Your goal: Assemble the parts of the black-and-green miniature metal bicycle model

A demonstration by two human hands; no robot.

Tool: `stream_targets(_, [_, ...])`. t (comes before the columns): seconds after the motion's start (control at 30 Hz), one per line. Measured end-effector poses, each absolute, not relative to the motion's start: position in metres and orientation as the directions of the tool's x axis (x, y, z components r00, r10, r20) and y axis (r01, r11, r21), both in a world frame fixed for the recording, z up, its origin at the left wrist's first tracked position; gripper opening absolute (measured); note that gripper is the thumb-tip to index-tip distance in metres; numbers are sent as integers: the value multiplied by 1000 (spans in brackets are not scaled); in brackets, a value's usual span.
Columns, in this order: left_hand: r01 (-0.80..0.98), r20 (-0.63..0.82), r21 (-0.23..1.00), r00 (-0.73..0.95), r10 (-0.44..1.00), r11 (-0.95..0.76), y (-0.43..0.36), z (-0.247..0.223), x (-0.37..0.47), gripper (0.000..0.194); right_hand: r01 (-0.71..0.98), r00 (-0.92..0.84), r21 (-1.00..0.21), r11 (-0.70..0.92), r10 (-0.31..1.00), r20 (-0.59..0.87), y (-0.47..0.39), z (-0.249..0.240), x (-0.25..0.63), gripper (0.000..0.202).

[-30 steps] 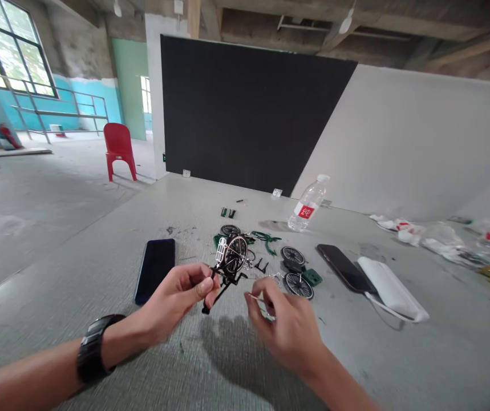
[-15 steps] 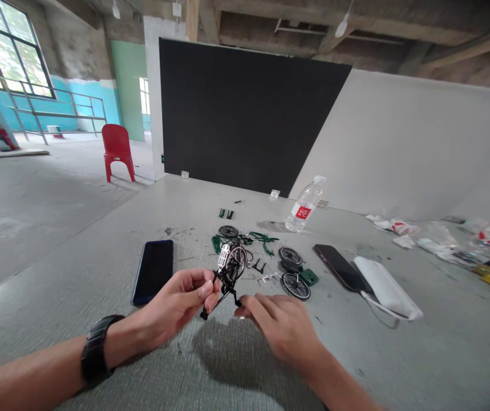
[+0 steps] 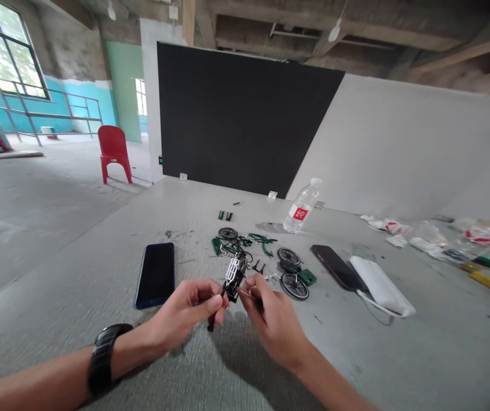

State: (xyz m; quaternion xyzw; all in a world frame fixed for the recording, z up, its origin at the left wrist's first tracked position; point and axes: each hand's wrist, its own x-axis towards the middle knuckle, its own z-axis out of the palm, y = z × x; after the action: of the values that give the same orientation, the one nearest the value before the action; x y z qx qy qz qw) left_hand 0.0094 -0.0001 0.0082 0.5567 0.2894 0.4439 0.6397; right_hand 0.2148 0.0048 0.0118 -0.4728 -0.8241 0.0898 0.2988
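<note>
My left hand (image 3: 195, 302) is closed in a pinch on a miniature black bicycle (image 3: 235, 277) with a white rack, holding it above the table. Close against the bicycle's right side, my right hand (image 3: 272, 317) has its thumb and fingers pressed together. A thin pale sliver shows at those fingertips, too small to name. Just beyond lie green bicycle frame parts (image 3: 264, 241) and a loose spoked wheel (image 3: 228, 233). To the right are two more wheels, the nearer wheel (image 3: 295, 286) beside a green piece (image 3: 307, 277).
A dark phone (image 3: 156, 275) lies left of my hands. On the right, another phone (image 3: 336, 267) sits beside a white power bank (image 3: 380, 287) with a cable. A water bottle (image 3: 302, 206) stands behind the parts, before a black panel (image 3: 245, 120). Plastic wrappers (image 3: 433, 245) litter the far right.
My right hand has risen and come closer to the bicycle's middle, fingers now at its side. The bicycle has been turned, so its white rack faces me more.
</note>
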Motion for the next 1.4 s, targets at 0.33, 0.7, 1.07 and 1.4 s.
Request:
stream_targets(0.33, [146, 216, 964, 64, 974, -223, 27, 26, -28, 32, 818, -199, -420, 392, 879, 433, 66, 60, 266, 27])
stream_targets(0.7, [-174, 143, 976, 64, 988, -130, 42, 9, -26, 29, 850, -384, -275, 449, 886, 260, 93, 17, 228, 19])
stream_targets(1.07, [-568, -72, 806, 187, 980, 167, 29, 3, -17, 53, 871, -366, -210, 444, 872, 325, 92, 2, 219, 17])
stream_targets(1.4, [-440, -84, 881, 214, 973, 173, 25, 5, -13, 49, 581, -244, -687, 436, 899, 364, 54, 22, 203, 18])
